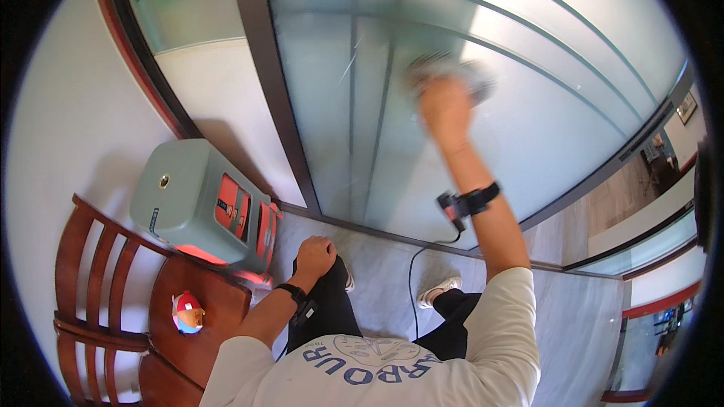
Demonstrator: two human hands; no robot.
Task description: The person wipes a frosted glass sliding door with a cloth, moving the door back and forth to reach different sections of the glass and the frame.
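Note:
My right hand is raised against the frosted glass door panel, gripping a blurred grey cloth. Motion blur hides the exact fold of the cloth and the fingers. Dark strips cross the glass around it, and a thin pale streak shows to the left. Low by my left knee, my left hand rests on the black trouser leg with its fingers curled in and nothing visible in them. Each wrist wears a black strap with a small device.
A grey-green and red appliance stands beside the wall at left. Near it is a wooden chair with a colourful round toy on its seat. A black cable hangs from the right wrist device. The door's dark frame borders the glass.

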